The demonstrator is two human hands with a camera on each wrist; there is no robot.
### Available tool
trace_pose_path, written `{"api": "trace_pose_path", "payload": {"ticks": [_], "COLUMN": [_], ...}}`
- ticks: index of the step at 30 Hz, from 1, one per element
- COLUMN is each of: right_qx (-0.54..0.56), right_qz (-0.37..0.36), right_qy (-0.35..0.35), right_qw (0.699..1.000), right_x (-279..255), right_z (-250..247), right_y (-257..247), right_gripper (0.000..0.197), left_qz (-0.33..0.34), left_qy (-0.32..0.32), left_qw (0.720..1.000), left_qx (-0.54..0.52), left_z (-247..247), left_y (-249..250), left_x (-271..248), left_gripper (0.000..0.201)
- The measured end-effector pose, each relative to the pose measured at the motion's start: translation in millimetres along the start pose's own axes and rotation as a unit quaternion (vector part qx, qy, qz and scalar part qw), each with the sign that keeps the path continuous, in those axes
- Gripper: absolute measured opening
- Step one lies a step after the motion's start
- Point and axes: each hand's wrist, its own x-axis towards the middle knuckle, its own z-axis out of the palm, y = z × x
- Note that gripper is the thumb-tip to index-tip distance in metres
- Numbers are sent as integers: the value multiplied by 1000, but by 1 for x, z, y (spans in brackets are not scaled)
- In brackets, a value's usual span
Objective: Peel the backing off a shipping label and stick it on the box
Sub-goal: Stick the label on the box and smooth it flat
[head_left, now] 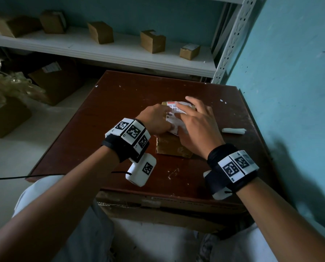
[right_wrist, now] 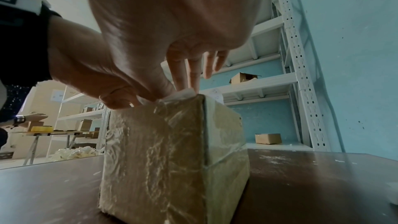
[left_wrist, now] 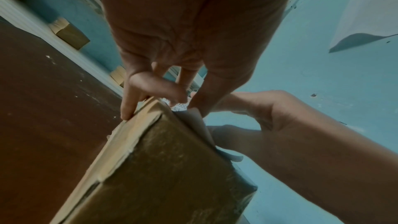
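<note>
Worktop [head_left: 120,110]: dark brown, filling the centre of the head view, carrying the box.
Shelf [head_left: 101,52]: white, running across the upper frame, bearing several small cartons.
Box [head_left: 172,146]: brown cardboard, tape-wrapped, sitting mid-frame on the worktop.
Right hand [head_left: 199,129]: fingers spread and nearly straight, pressing flat on the label.
Left hand [head_left: 155,120]: fingers bent, fingertips pressing down on the label's left edge and the box top; holding nothing.
Shipping label [head_left: 174,115]: white, lying on the box top, partly hidden under both hands.
White roll [head_left: 233,130]: lying right of the box, apart from it.
</note>
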Motion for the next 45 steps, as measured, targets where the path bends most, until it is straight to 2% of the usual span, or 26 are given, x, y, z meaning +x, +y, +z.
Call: {"api": "trace_pose_path", "payload": {"ticks": [3,8,13,22,30,36,45], "right_qx": [64,117,111,106,110,119,107], "right_qz": [-4,22,18,9,11,17,19], "right_qy": [-36,-89,-114,-139,-160,-182,-228], "right_qw": [997,989,987,985,981,976,967], "right_x": [-1,-2,1,9,17,21,29], "right_z": [0,1,0,5,12,10,9], "right_y": [-1,-2,-2,-1,2,0,-2], "right_gripper": [31,36,44,47,53,55,59], "left_qz": [3,27,28,50,23,41,17], "left_qy": [1,-9,-23,-48,-61,-69,-84], "left_qw": [1000,1000,999,998,997,997,995], "left_qx": [3,11,6,-7,-28,-20,-43], "left_z": [0,0,-2,-5,-6,-8,-7], "left_y": [0,1,2,2,-2,0,-5], "left_x": [-2,-3,-5,-12,-13,-16,-13], "left_gripper": [52,34,43,32,36,19,30]}}
